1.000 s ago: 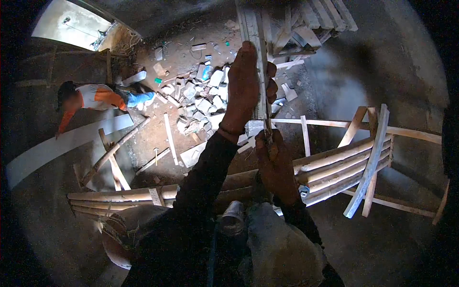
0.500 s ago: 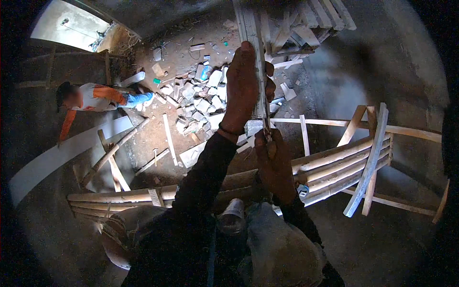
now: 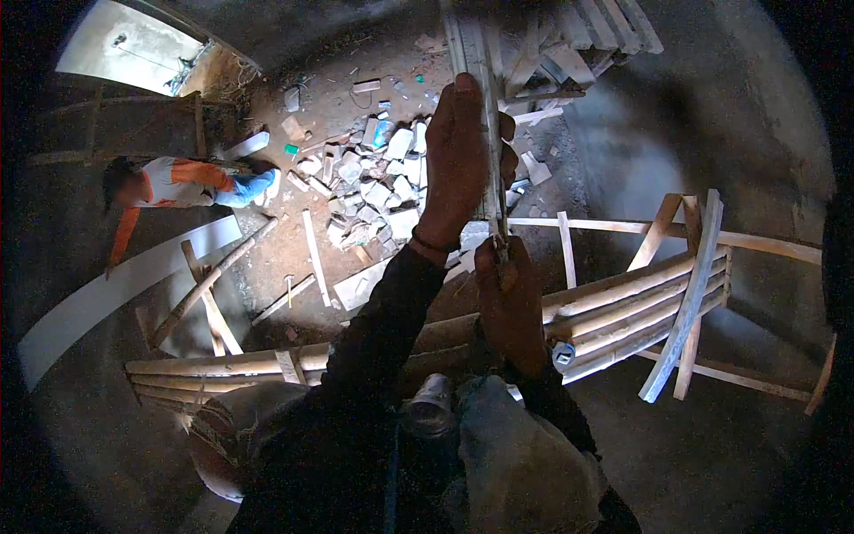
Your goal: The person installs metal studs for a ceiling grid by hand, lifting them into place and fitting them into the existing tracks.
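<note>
A long, narrow pale bar (image 3: 489, 160) with lengthwise grooves runs up and away in front of me; its far end reaches the top edge of the picture. My left hand (image 3: 458, 165) is wrapped round it, fingertips showing on its right side. Lower down, my right hand (image 3: 511, 303) is closed at the bar's near end, fingers curled and the tip of the bar between them. Both forearms are in dark sleeves. Whether the bar is wood or metal is hard to make out in the dim light.
Below me lies a platform of round poles (image 3: 623, 307), with a slanting plank (image 3: 689, 298) at its right. Broken rubble (image 3: 378, 178) covers the floor beyond. At left a co-worker (image 3: 182, 182) bends beside a long white board (image 3: 133, 280). Stacked timber (image 3: 587, 40) stands at upper right.
My left hand and the bar have shifted very slightly to the right. The co-worker has moved a little. My grip looks the same.
</note>
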`<state>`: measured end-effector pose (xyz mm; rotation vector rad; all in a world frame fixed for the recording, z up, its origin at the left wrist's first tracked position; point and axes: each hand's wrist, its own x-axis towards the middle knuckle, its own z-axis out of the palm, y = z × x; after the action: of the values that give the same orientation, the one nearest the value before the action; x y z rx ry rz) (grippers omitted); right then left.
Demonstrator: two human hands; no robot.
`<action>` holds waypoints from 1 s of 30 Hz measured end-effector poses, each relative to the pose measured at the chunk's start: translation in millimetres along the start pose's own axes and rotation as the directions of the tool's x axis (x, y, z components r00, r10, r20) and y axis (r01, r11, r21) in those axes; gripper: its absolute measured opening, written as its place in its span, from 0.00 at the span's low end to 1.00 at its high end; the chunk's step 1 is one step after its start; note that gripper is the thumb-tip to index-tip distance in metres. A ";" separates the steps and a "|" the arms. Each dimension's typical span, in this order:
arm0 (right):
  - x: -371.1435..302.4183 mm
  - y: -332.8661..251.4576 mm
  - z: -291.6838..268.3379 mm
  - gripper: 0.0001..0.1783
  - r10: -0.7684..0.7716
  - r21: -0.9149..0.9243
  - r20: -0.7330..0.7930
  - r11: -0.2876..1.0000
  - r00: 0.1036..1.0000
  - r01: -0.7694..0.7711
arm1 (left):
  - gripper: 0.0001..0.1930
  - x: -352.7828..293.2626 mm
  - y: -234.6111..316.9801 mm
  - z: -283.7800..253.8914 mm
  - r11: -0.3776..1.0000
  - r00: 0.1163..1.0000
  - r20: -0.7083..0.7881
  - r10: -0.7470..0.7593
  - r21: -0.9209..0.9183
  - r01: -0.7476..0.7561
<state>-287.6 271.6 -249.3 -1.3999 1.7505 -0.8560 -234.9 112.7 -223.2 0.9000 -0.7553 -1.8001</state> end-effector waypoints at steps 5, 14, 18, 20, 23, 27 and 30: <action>-1.0 2.9 1.2 0.18 -0.037 0.113 -0.168 0.992 0.985 0.056 | 0.20 0.7 -1.2 0.7 0.998 0.998 0.027 0.056 0.022 -0.056; -2.0 -5.6 -15.4 0.19 0.242 0.336 0.114 0.903 0.964 -0.266 | 0.33 12.1 0.1 -13.3 0.998 0.988 0.155 0.006 -0.061 0.003; -6.8 3.0 -1.5 0.20 0.057 0.265 0.100 0.961 0.993 -0.082 | 0.25 12.9 11.4 -17.0 0.994 0.992 0.114 -0.053 -0.090 0.063; -6.1 3.3 -0.7 0.20 -0.050 0.206 0.032 0.978 0.998 0.043 | 0.23 11.0 7.9 -18.8 0.994 0.994 0.092 -0.053 -0.087 0.061; 2.7 -14.2 -13.4 0.20 0.129 0.235 0.106 0.960 0.986 -0.151 | 0.25 12.2 1.3 -21.0 0.985 0.990 0.071 -0.122 -0.113 0.129; 5.2 -28.1 -20.4 0.17 0.163 0.226 0.149 0.954 0.975 -0.194 | 0.25 12.2 4.9 -17.1 0.999 0.996 0.076 -0.038 -0.034 0.041; 4.7 -20.6 -17.6 0.17 0.160 0.216 0.147 0.958 0.976 -0.189 | 0.24 8.1 8.3 -11.4 1.000 0.999 0.022 -0.027 0.009 0.027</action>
<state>-293.0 264.2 -223.4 -1.1066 1.5953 -0.8233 -223.7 101.1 -224.7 0.9018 -0.7688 -1.8344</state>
